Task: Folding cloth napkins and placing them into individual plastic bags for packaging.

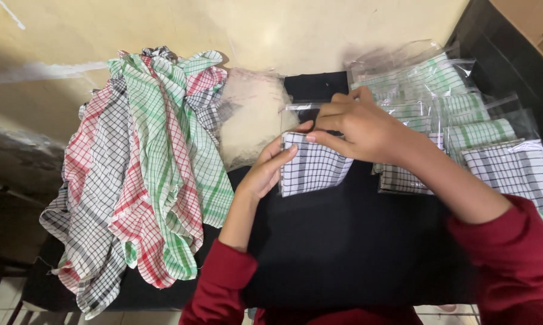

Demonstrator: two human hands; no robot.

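A folded black-and-white checked cloth [315, 168] lies inside a clear plastic bag [300, 110] on the black table top [343, 241]. My left hand [265, 171] holds the bag's left edge, thumb on the cloth. My right hand [358, 123] rests over the bag's upper part, fingers pinching near its open mouth. Both arms wear dark red sleeves.
A heap of loose checked cloths [145, 162] in red, green and black lies at the left. A stack of empty clear bags [250, 114] sits behind it. Several bagged cloths [470, 132] are piled at the right. A beige floor lies beyond the table.
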